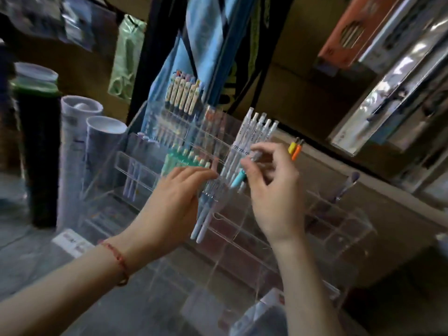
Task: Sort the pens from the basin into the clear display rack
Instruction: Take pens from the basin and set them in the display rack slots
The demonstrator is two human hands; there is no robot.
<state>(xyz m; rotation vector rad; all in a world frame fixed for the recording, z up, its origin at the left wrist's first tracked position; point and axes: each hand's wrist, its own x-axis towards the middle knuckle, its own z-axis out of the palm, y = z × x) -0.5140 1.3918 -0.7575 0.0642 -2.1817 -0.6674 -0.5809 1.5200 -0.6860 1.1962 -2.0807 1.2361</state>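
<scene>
In front of the clear display rack (339, 224), the left hand (174, 197) closes its grip round a bundle of pale pens (203, 214); the right hand (271, 190) pinches a teal-capped pen (238, 179). Best steer its tip squarely into one compartment, among its own kind, before letting go.

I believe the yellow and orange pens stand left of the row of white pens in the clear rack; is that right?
Not quite: in the head view, the yellow and orange pens stand right of the row of white pens in the clear rack.
</scene>
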